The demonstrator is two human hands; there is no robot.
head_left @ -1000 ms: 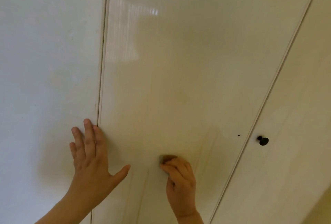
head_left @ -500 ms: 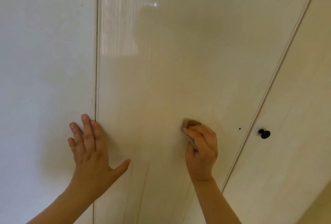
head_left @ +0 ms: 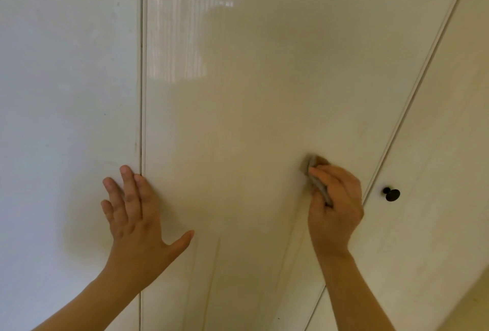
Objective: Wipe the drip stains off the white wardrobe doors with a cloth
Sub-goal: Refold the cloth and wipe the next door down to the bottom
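While flat on the door, left hand; cloth in right hand.

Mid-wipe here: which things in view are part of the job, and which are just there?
In the job: cloth, gripped by the right hand; middle door; drip streaks low on it; left hand, pressed flat at its left edge.
Just there: black knob; left panel.

Right hand with cloth moved up and right across middle door, away from lower streaks, nearer knob.
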